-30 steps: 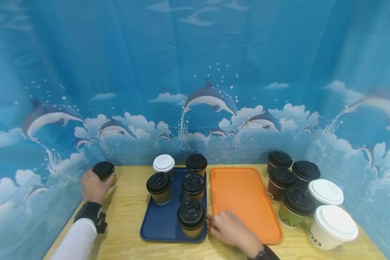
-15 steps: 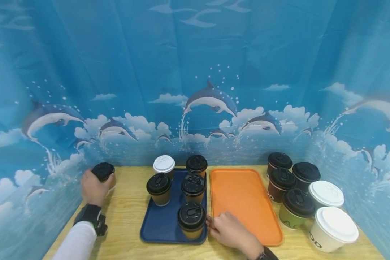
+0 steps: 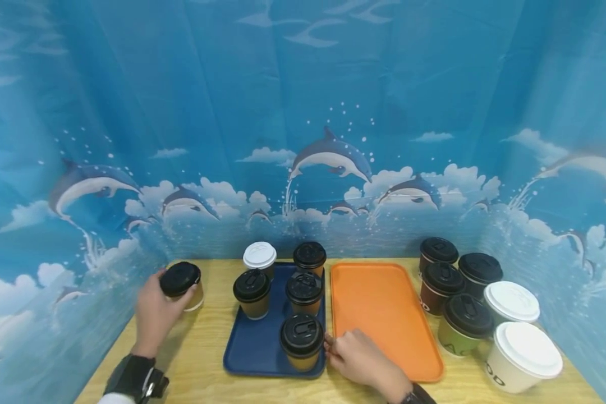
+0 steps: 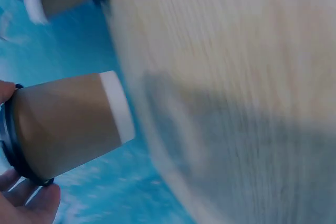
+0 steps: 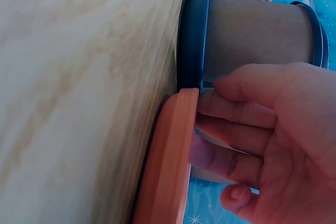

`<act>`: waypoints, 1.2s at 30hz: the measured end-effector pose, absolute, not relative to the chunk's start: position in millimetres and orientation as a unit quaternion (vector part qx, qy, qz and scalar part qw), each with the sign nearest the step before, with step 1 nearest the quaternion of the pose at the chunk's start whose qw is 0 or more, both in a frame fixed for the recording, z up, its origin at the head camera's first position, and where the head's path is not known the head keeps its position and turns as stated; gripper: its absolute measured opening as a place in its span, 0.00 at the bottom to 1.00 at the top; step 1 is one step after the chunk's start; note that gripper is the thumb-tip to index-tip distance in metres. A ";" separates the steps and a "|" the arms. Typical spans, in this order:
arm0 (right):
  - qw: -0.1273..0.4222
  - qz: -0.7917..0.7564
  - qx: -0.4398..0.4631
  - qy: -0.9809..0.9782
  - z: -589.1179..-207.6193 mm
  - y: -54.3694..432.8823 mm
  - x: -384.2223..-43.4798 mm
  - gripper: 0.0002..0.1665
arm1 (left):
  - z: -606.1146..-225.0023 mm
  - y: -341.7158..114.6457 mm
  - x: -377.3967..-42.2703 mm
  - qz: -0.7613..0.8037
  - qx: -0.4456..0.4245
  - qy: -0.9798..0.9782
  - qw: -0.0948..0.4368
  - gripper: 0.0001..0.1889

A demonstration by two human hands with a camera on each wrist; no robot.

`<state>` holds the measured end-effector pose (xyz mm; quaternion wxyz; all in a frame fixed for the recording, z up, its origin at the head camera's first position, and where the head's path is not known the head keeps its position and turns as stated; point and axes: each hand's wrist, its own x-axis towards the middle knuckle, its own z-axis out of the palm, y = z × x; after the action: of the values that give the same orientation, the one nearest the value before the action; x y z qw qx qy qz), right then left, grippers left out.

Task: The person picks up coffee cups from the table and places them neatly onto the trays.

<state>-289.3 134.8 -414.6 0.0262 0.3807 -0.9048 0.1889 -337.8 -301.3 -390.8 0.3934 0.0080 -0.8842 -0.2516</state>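
My left hand (image 3: 154,314) grips a brown paper coffee cup (image 4: 68,127) by its black lid (image 3: 180,279), left of the blue tray (image 3: 252,356). The left wrist view shows the cup's white bottom band above the wooden table, apart from its shadow. My right hand (image 3: 358,356) lies over the near left part of the orange tray (image 3: 379,303). Its loosely bent fingers (image 5: 231,114) reach the edges of both trays, beside a brown coffee cup with a black lid (image 3: 301,334). Nothing shows held in them.
Several lidded cups stand on the blue tray, including a white-lidded cup (image 3: 260,255) at the back left. Right of the orange tray are dark cups, a green cup (image 3: 457,339) and two white-lidded cups, one in front (image 3: 517,365). A blue dolphin-print curtain (image 3: 328,224) encloses the table.
My left hand has moved slightly right and nearer with the coffee cup, raising it off the table. My right hand and the other cups have stayed in place; the head view has shifted a little.
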 end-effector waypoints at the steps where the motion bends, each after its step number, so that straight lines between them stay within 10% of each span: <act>1: 0.030 0.187 0.384 -0.904 -415.4 134.2 -288.9 0.20 | -388.5 -297.0 -329.3 -0.252 -0.002 -0.885 0.393 0.42; 12: 0.116 0.121 0.389 -0.906 -419.2 129.4 -286.2 0.14 | -364.1 -230.1 -258.1 -0.267 -0.051 -0.914 0.303 0.39; 36: 0.059 0.141 0.367 -0.918 -412.7 127.4 -283.1 0.09 | -367.0 -185.6 -234.9 -0.248 -0.058 -0.933 0.254 0.38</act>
<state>-283.1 127.4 -412.7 0.0588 0.3672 -0.9176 0.1407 -234.9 -185.6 -367.0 0.2542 -0.0576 -0.9331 -0.2478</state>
